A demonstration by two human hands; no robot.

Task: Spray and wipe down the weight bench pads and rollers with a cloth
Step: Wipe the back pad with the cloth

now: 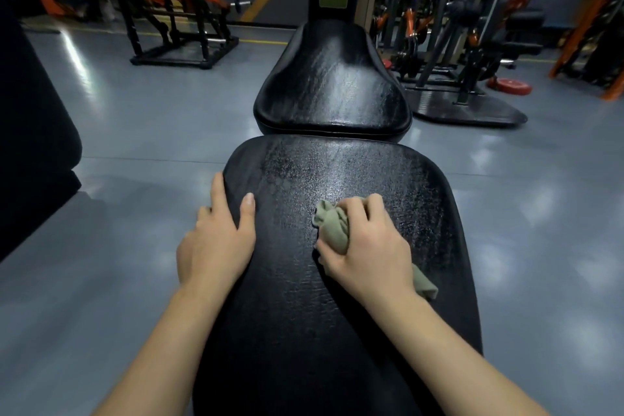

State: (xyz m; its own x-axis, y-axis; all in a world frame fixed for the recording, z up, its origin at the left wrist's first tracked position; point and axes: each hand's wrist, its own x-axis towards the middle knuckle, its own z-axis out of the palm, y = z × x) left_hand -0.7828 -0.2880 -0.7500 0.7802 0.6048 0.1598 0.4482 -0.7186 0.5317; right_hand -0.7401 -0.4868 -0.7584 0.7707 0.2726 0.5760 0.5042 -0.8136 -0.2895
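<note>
A long black back pad (pixel 337 297) of the weight bench runs from the bottom of the head view up to its middle. Beyond it lies the smaller black seat pad (pixel 332 81). The back pad's far half glistens with small wet specks. My right hand (pixel 366 248) grips a crumpled olive-grey cloth (pixel 332 224) and presses it on the back pad, right of the pad's centre line. A tail of the cloth sticks out behind my wrist. My left hand (pixel 217 236) rests on the pad's left edge, thumb on top and fingers over the side. No spray bottle is visible.
Grey glossy floor (pixel 135 132) surrounds the bench on both sides. A black rack with orange pads (pixel 179 10) stands far left. Machines and a red weight plate (pixel 511 86) crowd the far right. A dark padded object (pixel 33 132) looms at the left edge.
</note>
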